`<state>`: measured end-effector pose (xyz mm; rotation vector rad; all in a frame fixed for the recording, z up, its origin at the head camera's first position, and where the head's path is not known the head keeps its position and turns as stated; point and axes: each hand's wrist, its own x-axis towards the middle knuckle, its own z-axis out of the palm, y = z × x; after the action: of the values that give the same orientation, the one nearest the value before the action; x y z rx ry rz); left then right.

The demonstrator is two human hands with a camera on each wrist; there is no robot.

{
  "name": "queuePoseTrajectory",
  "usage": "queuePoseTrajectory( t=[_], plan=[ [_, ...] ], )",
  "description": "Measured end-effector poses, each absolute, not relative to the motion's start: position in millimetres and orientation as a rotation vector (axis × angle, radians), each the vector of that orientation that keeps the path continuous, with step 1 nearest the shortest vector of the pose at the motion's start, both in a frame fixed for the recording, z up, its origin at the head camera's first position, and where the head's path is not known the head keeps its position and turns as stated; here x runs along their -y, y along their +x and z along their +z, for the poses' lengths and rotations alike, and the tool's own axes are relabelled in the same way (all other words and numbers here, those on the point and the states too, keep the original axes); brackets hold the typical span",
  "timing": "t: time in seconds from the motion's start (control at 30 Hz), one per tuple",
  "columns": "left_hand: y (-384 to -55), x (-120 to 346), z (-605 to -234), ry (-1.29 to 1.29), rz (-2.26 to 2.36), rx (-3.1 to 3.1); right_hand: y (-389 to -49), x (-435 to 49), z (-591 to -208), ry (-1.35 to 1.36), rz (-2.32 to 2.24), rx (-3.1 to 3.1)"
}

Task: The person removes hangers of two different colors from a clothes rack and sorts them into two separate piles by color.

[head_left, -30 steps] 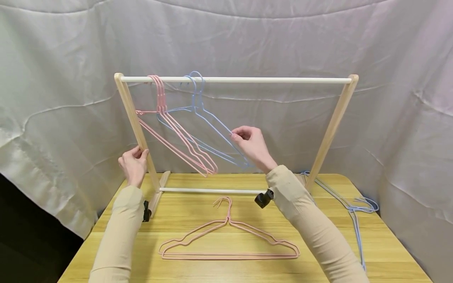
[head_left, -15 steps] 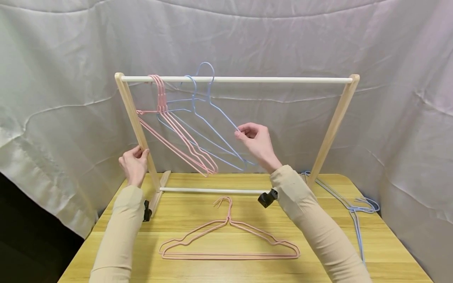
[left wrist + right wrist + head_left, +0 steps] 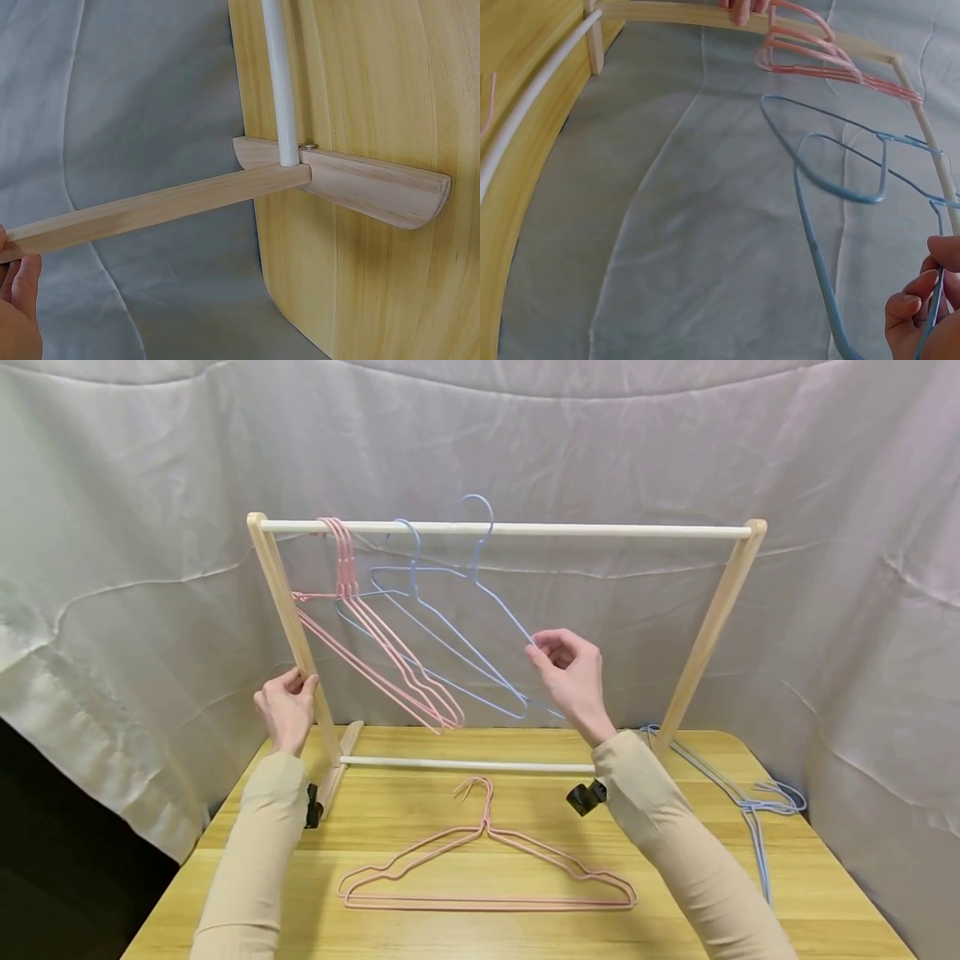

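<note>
My right hand pinches the right shoulder of a blue wire hanger between thumb and fingers. That hanger's hook rises above the white top rod of a clothes rack, near the rod's middle. A second blue hanger hangs to its left, and the two overlap in the head view. Farther left, several pink hangers hang bunched together. At the left, my left hand grips the rack's wooden upright partway down; the left wrist view shows its fingertips against the upright.
Two pink hangers lie nearly stacked on the wooden table in front of the rack. Blue hangers lie at the right, near the rack's right upright. A lower white rod joins the rack's feet. Grey cloth hangs behind.
My right hand has moved right with the blue hanger, and its hook has lifted higher above the rod and away from the other blue hanger. My left hand stays on the upright.
</note>
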<state>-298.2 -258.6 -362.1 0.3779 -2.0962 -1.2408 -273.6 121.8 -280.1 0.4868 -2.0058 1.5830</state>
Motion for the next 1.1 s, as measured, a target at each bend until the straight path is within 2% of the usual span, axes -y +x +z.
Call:
queuePoseTrajectory(
  t=[0.43, 0.83, 1.1],
  plan=[
    [-300.0, 259.5, -363.7, 0.368, -1.202, 2.075, -257.3, -143.0, -305.4, 0.444, 1.555, 1.928],
    [-299.5, 259.9, -363.3, 0.369, -1.207, 2.076, -253.8, -164.6, -344.6, 0.377, 1.545, 1.900],
    [-300.2, 259.7, -364.2, 0.375, -1.201, 2.073, -228.0, -164.8, -342.6, 0.413, 1.430, 1.986]
  ],
)
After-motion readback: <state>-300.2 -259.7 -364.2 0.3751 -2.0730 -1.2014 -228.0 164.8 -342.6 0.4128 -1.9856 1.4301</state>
